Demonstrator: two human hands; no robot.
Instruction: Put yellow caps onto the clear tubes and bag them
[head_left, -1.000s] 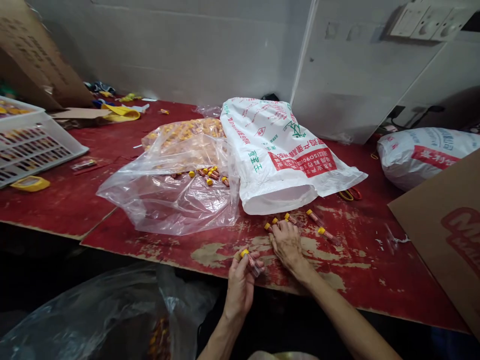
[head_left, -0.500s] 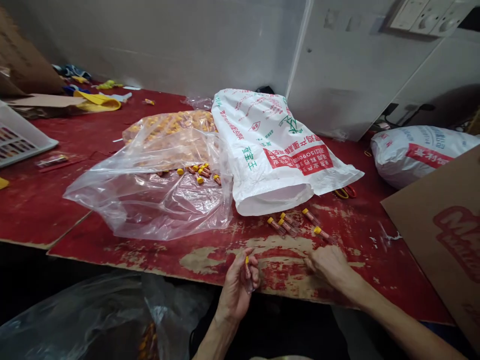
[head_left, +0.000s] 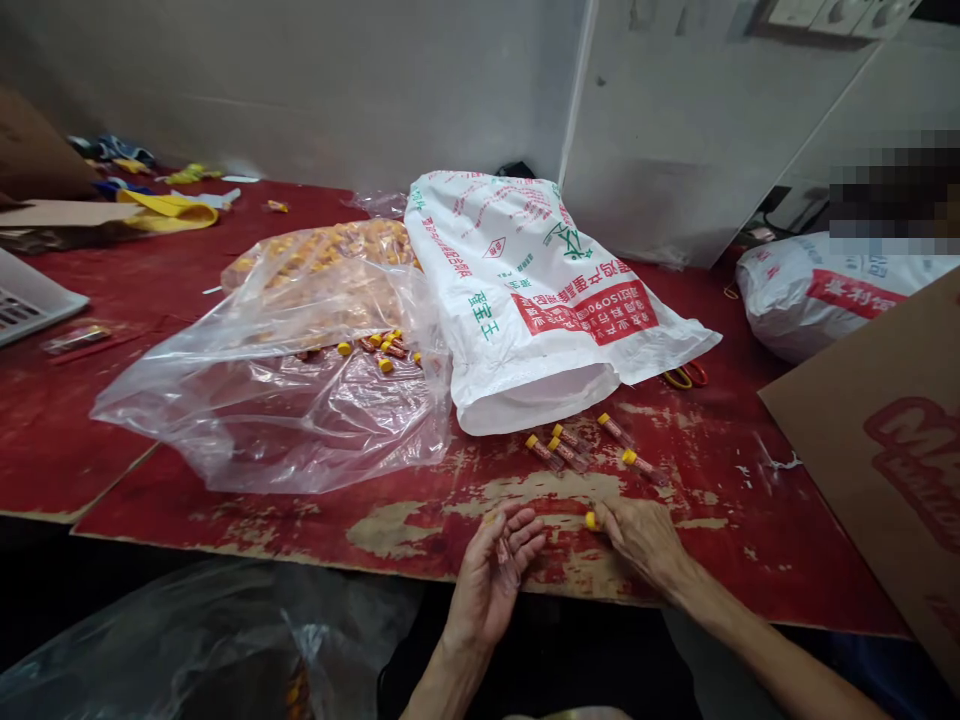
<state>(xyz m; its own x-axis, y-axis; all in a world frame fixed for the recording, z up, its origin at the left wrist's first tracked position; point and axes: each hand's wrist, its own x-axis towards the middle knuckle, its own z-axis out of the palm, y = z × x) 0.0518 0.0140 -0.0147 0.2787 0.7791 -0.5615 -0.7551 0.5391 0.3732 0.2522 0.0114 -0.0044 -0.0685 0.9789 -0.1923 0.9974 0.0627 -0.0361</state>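
Near the table's front edge, my left hand (head_left: 491,575) is turned palm up. Its thumb presses a small clear tube (head_left: 508,567) against the palm, while the other fingers are loosely curled. To its right, my right hand (head_left: 645,540) pinches a small tube by its end, and only the yellow cap (head_left: 591,521) shows clearly. Beyond the hands, several yellow-capped tubes (head_left: 566,455) with printed labels lie on the red tabletop (head_left: 720,480). One of these tubes (head_left: 643,467) lies just above my right hand.
A large clear plastic bag (head_left: 300,420) at the left holds many yellow-capped tubes. Beside it lies a white printed sack (head_left: 517,300) with its mouth towards me. Scissors (head_left: 686,375) lie by the sack. A cardboard box (head_left: 847,430) stands at the right, before another white sack (head_left: 795,300).
My right hand has lifted slightly left, and a yellow cap now shows at its fingertips. My left fingers have opened out somewhat around its tube. The view has shifted slightly.
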